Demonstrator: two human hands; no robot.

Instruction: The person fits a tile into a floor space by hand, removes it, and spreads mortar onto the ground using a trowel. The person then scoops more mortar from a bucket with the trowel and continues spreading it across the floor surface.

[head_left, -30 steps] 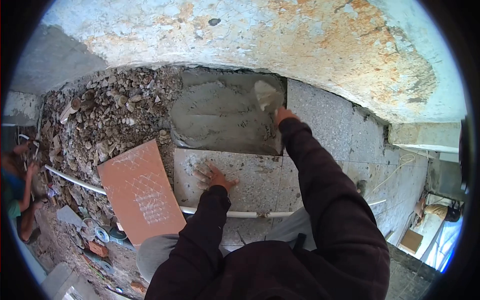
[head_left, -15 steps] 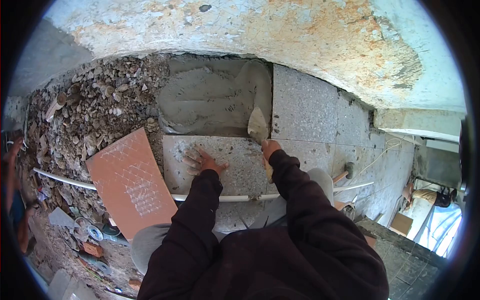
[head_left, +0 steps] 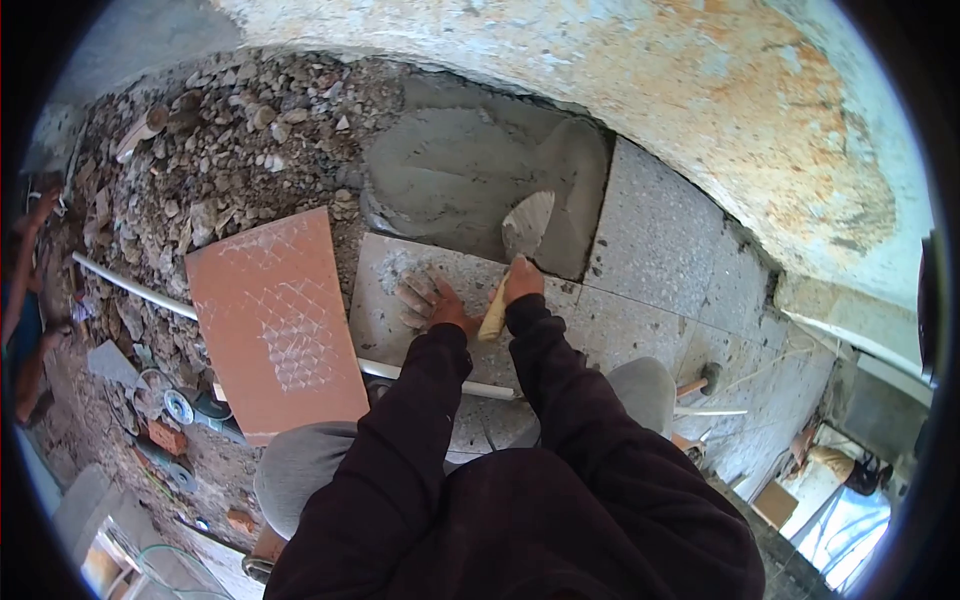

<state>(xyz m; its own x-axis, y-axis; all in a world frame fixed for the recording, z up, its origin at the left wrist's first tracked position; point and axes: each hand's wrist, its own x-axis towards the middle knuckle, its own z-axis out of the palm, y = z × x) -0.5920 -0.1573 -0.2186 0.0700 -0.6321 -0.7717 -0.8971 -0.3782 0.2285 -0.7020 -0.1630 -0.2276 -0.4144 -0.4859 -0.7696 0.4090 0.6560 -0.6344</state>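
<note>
My right hand (head_left: 520,284) is wrapped round the handle of a trowel (head_left: 528,222), whose blade lies over the lower part of the wet grey mortar (head_left: 460,170). My left hand (head_left: 436,302) rests with spread fingers on a speckled floor tile (head_left: 382,275) just below the mortar. To the left, a reddish tile (head_left: 225,300) with a scratched white pattern lies tilted on the rubble, face up. A white pipe (head_left: 480,387) passes beneath my forearms.
Rubble (head_left: 220,160) covers the ground at the left, with a grinder (head_left: 210,408) and brick pieces lower down. A hammer (head_left: 708,378) lies on laid tiles (head_left: 655,220) at the right. A peeling wall (head_left: 600,50) borders the top. Another person's arm (head_left: 35,300) shows at the far left.
The view has turned and shifted. The trowel blade has moved left over the mortar and is angled differently, with my right hand nearer my left. My left hand stays on the tile.
</note>
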